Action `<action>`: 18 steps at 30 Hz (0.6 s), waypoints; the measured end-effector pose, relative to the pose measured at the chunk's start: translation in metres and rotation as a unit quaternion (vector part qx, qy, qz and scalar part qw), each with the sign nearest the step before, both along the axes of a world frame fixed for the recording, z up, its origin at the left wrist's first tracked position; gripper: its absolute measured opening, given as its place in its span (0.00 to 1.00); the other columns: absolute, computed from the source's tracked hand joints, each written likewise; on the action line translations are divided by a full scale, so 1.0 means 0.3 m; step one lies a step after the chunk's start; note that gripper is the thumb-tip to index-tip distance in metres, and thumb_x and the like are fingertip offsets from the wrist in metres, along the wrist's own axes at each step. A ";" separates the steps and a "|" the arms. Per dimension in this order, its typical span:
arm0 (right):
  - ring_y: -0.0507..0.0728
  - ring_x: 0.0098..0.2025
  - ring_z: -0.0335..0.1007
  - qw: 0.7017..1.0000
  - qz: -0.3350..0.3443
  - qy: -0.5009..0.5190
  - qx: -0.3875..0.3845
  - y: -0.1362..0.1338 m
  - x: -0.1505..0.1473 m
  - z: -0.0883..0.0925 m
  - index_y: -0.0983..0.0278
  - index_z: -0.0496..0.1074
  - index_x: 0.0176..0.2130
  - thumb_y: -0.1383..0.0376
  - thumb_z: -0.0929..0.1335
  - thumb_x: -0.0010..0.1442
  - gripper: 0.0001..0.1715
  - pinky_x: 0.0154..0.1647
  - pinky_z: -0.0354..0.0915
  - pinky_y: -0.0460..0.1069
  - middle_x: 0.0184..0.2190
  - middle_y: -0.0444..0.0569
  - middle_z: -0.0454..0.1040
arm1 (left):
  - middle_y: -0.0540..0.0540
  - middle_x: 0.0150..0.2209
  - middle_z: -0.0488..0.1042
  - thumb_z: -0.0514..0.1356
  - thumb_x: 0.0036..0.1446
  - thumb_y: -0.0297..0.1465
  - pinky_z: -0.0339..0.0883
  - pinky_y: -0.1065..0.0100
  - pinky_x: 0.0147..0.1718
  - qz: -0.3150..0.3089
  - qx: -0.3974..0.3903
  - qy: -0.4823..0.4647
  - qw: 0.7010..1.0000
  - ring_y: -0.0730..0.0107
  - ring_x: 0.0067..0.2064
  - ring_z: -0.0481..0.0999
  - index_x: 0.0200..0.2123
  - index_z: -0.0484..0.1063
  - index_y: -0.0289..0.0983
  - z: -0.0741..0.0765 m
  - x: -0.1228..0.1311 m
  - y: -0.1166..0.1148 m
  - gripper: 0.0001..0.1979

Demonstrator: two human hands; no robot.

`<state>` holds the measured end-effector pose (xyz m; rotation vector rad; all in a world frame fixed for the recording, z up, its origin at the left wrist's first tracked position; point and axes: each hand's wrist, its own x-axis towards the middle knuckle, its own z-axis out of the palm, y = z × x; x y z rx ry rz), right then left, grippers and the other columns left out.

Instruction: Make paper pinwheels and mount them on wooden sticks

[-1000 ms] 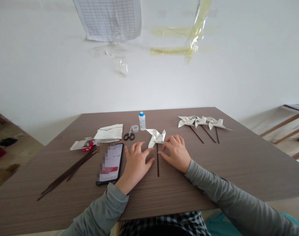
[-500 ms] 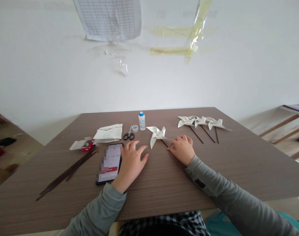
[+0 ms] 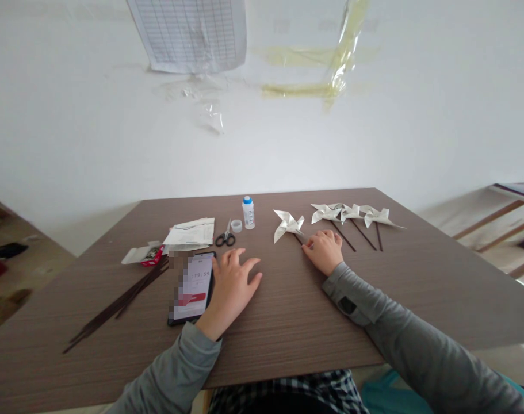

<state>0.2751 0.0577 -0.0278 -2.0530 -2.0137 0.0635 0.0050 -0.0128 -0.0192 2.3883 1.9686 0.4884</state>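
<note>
Item 1: paper pinwheel, qty 1, four-vaned, pale w/ faint print, on dark stick; pos. mid-desk, L of & slightly nearer than finished row, apart from it. R hand: fingers bunched, thumb side pinching stick below vanes; stick's lower end hidden by hand. L hand: fingers spread, released, nothing held; overlaps R edge of phone, contact can't be told. Item 2: row of pinwheels, qty 3, far R of desk, vanes crowded close, sticks slanting toward near R. Item 3: bottle w/ blue cap, upright, far centre; scissors nr it, blades pointing away. Handling notes (judgement): step looks like shifting item 1 toward row. Grip stick only, low & light; vanes prob. crease easily, centre fixing may work loose if twisted. Slide flat, don't drag vane tips under. Match row's stick angle, leave small gap btwn vanes so tips don't snag nearest neighbour. Keep R sleeve clear of row's sticks. L hand OK to idle, or steady vanes w/ fingertip if they swing. Let go only once stick lies flat.
</note>
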 end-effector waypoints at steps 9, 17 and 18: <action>0.76 0.73 0.68 0.998 -0.067 -0.002 0.003 0.101 0.070 -0.024 0.62 0.90 0.49 0.61 0.67 0.79 0.20 0.78 0.57 0.76 0.61 0.64 0.84 | 0.33 0.74 0.75 0.68 0.74 0.32 0.58 0.16 0.75 -0.002 -0.032 0.016 0.999 0.28 0.77 0.69 0.64 0.89 0.49 0.012 -0.008 -0.003 0.19; 0.76 0.71 0.68 0.995 -0.099 0.024 0.020 0.157 0.144 -0.057 0.63 0.89 0.47 0.61 0.67 0.78 0.19 0.72 0.66 0.71 0.61 0.65 0.84 | 0.32 0.75 0.73 0.68 0.74 0.32 0.59 0.16 0.75 0.000 -0.055 0.027 0.998 0.28 0.78 0.67 0.65 0.88 0.49 0.020 -0.013 -0.008 0.20; 0.75 0.70 0.69 0.994 -0.102 0.025 0.023 0.163 0.153 -0.062 0.63 0.89 0.47 0.61 0.68 0.78 0.19 0.71 0.67 0.71 0.60 0.64 0.84 | 0.32 0.76 0.73 0.68 0.74 0.32 0.59 0.16 0.76 0.000 -0.058 0.029 0.998 0.29 0.79 0.67 0.65 0.88 0.49 0.019 -0.013 -0.008 0.20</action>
